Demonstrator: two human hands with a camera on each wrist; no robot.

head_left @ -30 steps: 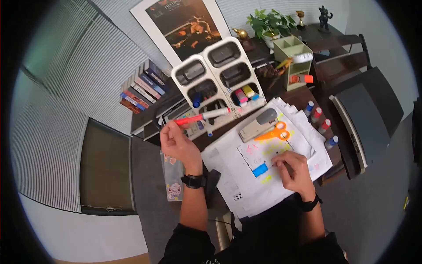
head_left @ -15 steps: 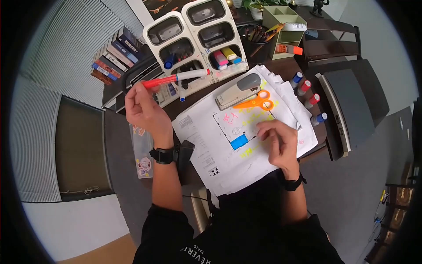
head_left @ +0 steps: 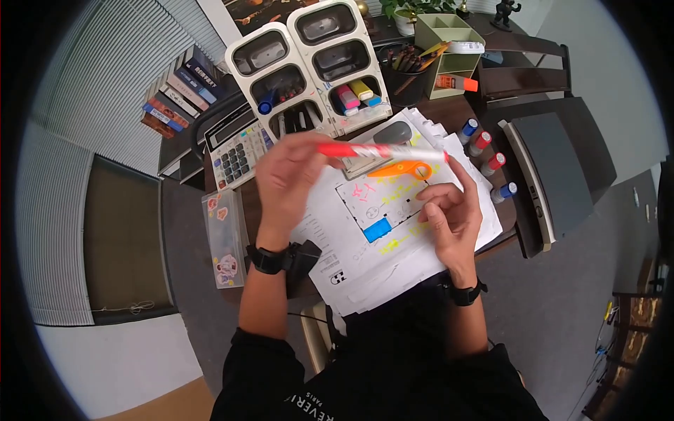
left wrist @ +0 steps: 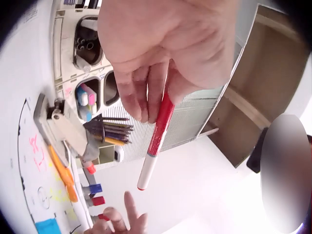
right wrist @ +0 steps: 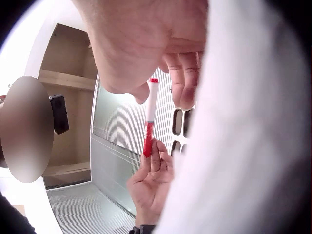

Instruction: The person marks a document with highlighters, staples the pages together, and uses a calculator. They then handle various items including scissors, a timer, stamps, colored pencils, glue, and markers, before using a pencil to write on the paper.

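Note:
A red and white marker lies nearly level above the papers. Its red end is pinched between the thumb and fingers of the left hand; the left wrist view shows the white part of the marker pointing away from that hand. The right hand is raised near the white end, fingers loosely bent and apart, holding nothing. In the right wrist view a gap shows between the right thumb and the marker. Below lie orange scissors and a stapler, partly hidden by the marker.
A cream organizer with highlighters stands behind the papers. Several capped bottles or markers, one blue-capped, line the right side. A calculator and a clear case lie left. A pen cup and green holder stand behind.
The left hand has brought the marker rightward, over the stapler and toward the right hand. The right hand's fingers have spread, with the forefinger raised. The head view has shifted since the oldest frame.

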